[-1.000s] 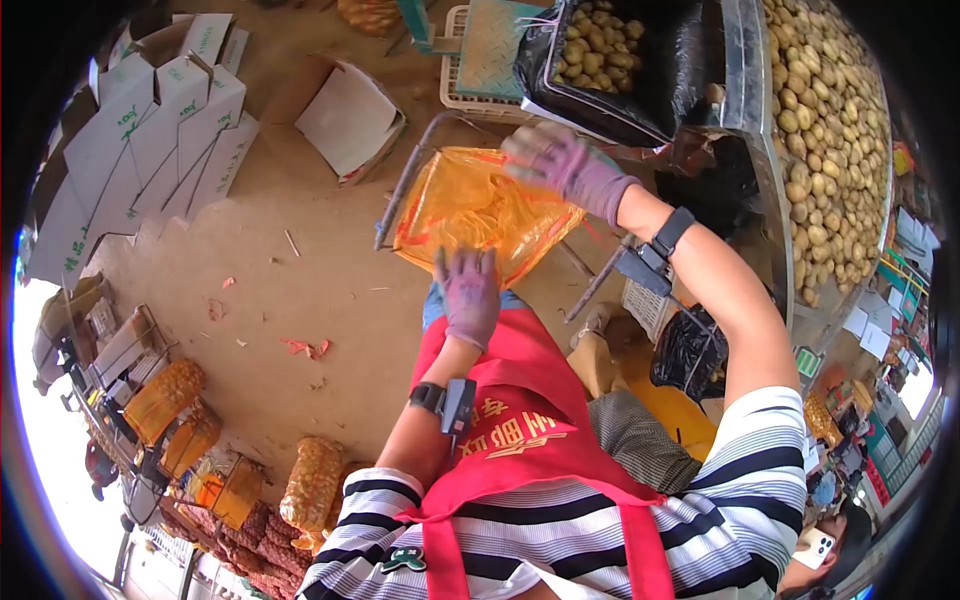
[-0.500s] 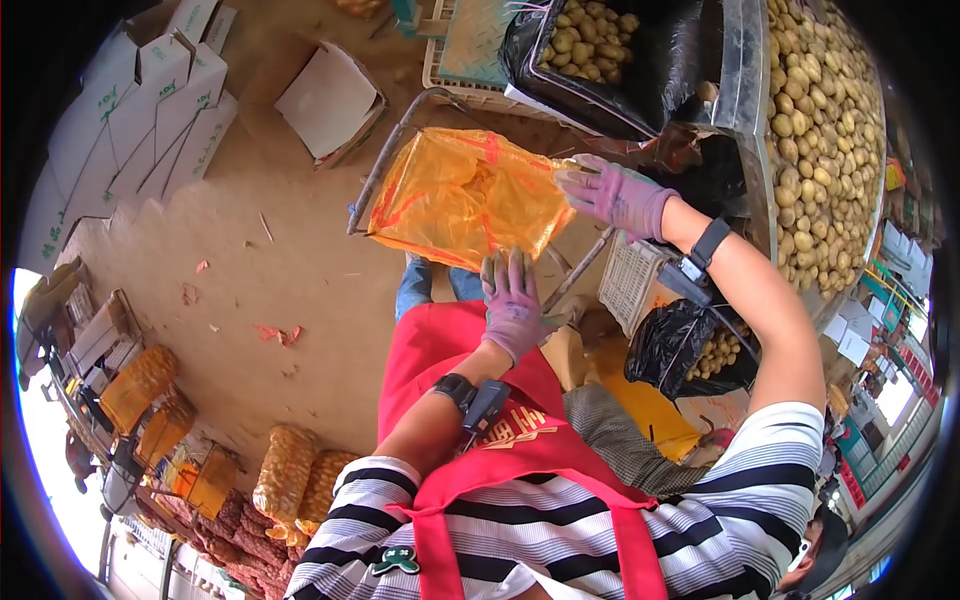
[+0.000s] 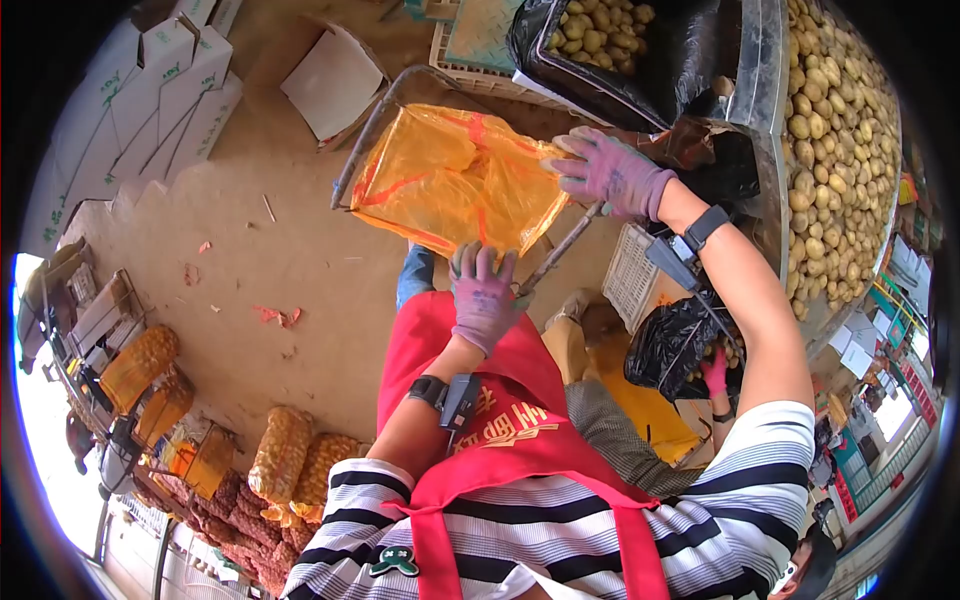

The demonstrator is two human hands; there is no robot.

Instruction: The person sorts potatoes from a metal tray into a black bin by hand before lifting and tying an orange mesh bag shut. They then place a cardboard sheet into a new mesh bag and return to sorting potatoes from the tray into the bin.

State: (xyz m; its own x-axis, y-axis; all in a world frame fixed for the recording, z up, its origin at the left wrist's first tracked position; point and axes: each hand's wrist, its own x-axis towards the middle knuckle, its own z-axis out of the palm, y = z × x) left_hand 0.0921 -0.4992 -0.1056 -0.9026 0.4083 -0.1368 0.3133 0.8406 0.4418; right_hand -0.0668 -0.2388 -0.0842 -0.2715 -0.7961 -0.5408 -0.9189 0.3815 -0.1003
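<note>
An orange plastic mesh bag point(image 3: 440, 180) with red stripes hangs with its mouth spread over a dark metal frame point(image 3: 365, 145) in front of me. My right hand point(image 3: 612, 172), in a purple-grey work glove, grips the bag's rim at the right end of the frame. At the near edge, my left hand point(image 3: 485, 300), gloved the same way, has its fingers bent over the rim. The fingertips of both hands are partly hidden by the bag and the gloves. Looking into the bag, I see folded film and no potatoes.
A metal bin of potatoes point(image 3: 835, 150) stands on the right, beside a black-lined crate point(image 3: 600, 40) holding more. A co-worker's pink-gloved hand point(image 3: 714, 372) is at a black bag point(image 3: 668, 345). Flat cartons point(image 3: 150, 100) lean far left; filled mesh bags point(image 3: 280, 455) stand lower left.
My left hand has moved slightly left, its fingers going from stretched out to bent over the rim. My right hand stays on the bag's corner. The co-worker's pink-gloved hand has come into view.
</note>
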